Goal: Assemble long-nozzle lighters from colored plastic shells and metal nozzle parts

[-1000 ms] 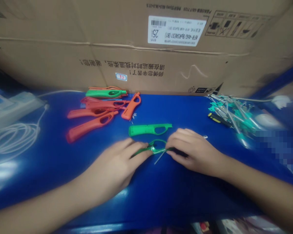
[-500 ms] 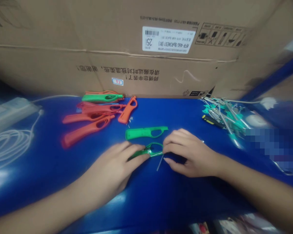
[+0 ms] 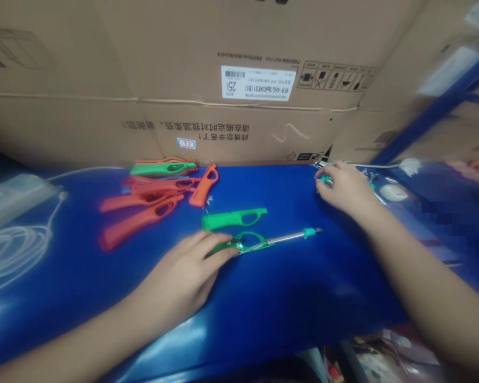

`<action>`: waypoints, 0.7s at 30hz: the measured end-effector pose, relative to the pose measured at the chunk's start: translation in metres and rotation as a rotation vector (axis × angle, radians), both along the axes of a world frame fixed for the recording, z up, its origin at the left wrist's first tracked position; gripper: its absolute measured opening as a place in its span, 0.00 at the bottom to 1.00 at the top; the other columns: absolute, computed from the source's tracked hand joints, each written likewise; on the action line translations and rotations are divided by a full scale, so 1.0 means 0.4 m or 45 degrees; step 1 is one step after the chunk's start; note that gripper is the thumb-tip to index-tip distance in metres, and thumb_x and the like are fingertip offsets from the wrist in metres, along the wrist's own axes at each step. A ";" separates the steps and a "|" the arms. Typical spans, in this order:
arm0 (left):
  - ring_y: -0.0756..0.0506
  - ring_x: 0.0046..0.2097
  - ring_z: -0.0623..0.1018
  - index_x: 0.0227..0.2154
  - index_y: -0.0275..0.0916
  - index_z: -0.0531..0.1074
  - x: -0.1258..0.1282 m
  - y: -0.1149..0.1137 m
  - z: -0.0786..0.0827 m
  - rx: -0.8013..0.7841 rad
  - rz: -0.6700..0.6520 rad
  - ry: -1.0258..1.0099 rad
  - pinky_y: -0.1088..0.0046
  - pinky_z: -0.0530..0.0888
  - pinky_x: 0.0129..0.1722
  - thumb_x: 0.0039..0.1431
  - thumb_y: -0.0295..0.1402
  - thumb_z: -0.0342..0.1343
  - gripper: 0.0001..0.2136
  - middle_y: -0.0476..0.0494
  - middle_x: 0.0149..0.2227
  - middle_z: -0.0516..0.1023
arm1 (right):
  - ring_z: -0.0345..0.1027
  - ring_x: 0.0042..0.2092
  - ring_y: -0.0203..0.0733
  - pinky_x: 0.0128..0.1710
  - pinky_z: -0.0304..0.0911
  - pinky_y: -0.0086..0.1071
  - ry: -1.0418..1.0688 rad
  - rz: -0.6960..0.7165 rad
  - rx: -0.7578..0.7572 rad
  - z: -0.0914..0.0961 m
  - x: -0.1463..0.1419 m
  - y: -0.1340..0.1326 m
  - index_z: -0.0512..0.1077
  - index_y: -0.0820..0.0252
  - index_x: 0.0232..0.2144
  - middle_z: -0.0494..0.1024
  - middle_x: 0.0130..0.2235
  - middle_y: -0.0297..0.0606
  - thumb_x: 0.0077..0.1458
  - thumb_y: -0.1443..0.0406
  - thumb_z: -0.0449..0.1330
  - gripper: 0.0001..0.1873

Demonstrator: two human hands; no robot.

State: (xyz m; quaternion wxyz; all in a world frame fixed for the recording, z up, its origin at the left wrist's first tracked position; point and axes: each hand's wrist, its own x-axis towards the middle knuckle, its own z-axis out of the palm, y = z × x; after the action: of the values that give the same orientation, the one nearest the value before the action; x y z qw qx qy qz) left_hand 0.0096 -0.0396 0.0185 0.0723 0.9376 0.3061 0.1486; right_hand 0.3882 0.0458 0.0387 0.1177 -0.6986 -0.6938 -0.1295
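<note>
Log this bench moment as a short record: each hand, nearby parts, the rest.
left: left hand flat on the green plastic handle shell with a metal tube, on the blue table
right: right hand touching small teal-and-metal parts at the table's back right
nearby: second green plastic handle shell, apart, behind the first
rest: orange plastic handle shells, brown cardboard box, coiled white cable

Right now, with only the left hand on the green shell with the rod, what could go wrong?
1. The metal rod sticks far out of the green shell, which only the left hand steadies; a nudge might lever it out of its seat.
2. The right hand is in the pile of thin rods; it may scatter some or catch a sharp end.
</note>
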 end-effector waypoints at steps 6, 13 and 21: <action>0.37 0.57 0.72 0.58 0.42 0.70 -0.001 -0.008 0.010 -0.013 -0.004 -0.022 0.52 0.75 0.53 0.69 0.25 0.46 0.19 0.38 0.59 0.72 | 0.72 0.38 0.50 0.38 0.64 0.40 0.068 -0.062 -0.217 -0.030 0.063 0.045 0.78 0.61 0.39 0.79 0.37 0.47 0.57 0.65 0.54 0.13; 0.37 0.57 0.73 0.58 0.43 0.71 -0.001 -0.008 0.010 -0.019 0.017 -0.041 0.53 0.75 0.54 0.68 0.27 0.48 0.18 0.39 0.58 0.73 | 0.71 0.37 0.47 0.40 0.65 0.39 0.140 0.189 -0.195 -0.044 0.020 0.025 0.75 0.60 0.36 0.77 0.39 0.45 0.53 0.65 0.59 0.08; 0.40 0.51 0.75 0.54 0.41 0.72 0.000 0.000 0.015 -0.111 0.108 -0.172 0.55 0.74 0.53 0.68 0.28 0.50 0.15 0.41 0.53 0.77 | 0.70 0.37 0.41 0.38 0.67 0.37 0.816 0.601 0.008 0.052 -0.148 -0.060 0.69 0.58 0.46 0.75 0.41 0.41 0.58 0.62 0.59 0.13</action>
State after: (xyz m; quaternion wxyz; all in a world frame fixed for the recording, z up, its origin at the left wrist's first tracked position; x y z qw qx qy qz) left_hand 0.0098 -0.0397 0.0245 0.1270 0.9075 0.3461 0.2011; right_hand 0.3290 0.0220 0.0597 0.3567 -0.5247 -0.7630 0.1235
